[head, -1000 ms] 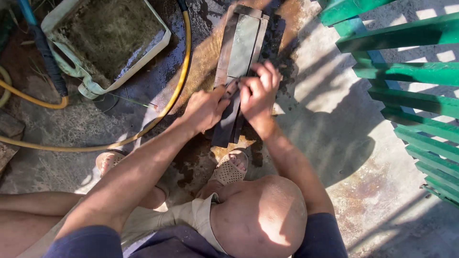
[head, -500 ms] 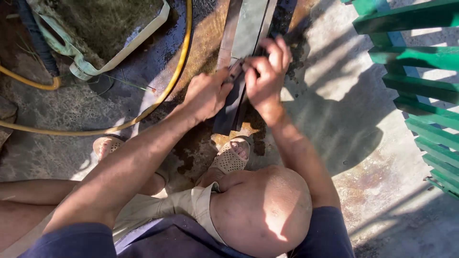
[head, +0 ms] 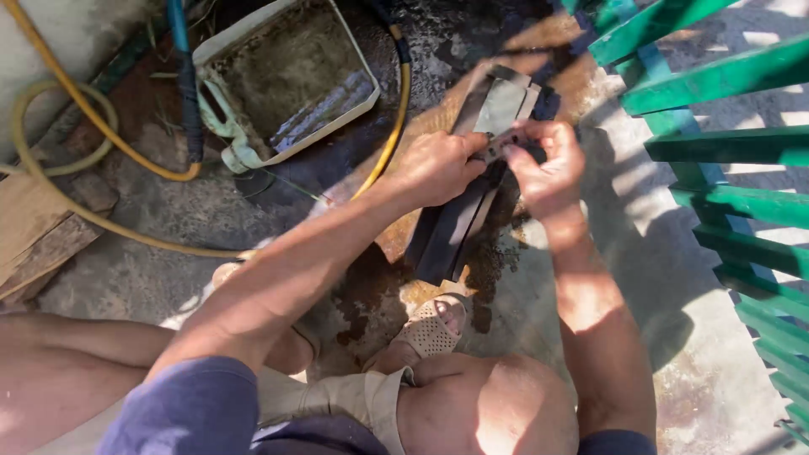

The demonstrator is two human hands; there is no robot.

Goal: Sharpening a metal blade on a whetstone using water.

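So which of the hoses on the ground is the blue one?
The blue hose lies left of the white tub; the other hoses are yellow.

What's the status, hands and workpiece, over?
Left hand and right hand both on a small metal piece over the long dark slab. Slab lies on wet ground, far end blurred. Yellow hose runs beside it, not across.

Left hand (head: 438, 164) and right hand (head: 548, 164) meeting over a long dark flat stone (head: 468, 198) on wet concrete floor (head: 691, 337), small grey piece (head: 497, 145) pinched between them, dirty white tub (head: 286, 80) and yellow hose (head: 383, 147) just beside, green railing (head: 725, 143) right, sandalled foot (head: 430, 329) below.
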